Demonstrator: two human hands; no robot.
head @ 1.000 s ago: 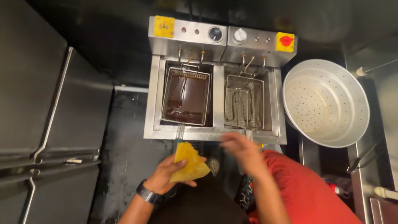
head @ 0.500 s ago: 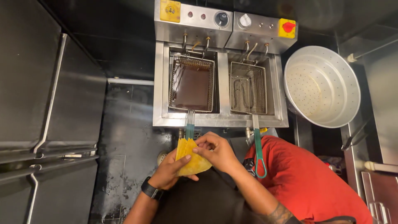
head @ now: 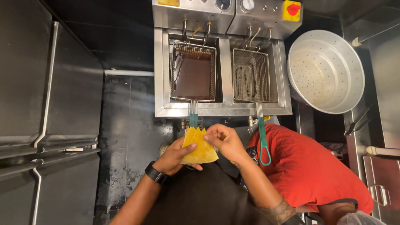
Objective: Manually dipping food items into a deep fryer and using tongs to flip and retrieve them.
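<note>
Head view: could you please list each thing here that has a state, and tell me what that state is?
Left hand: holds the yellow triangular pieces from below.
Right hand: fingers pinch the top of the pieces.
Left fryer basket: seated in dark oil, no food in it.
Right fryer basket: seated in its well, no food in it; no oil visible.
Perforated white bowl: nothing in it, beside the fryer.

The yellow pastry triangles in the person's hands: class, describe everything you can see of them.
The yellow pastry triangles are thin, flat, pale golden pieces stacked as a fan, their points upward. They look like uncooked folded dough. The left hand cradles them from below; the right hand pinches the top edge. They are held just in front of the fryer.
</note>
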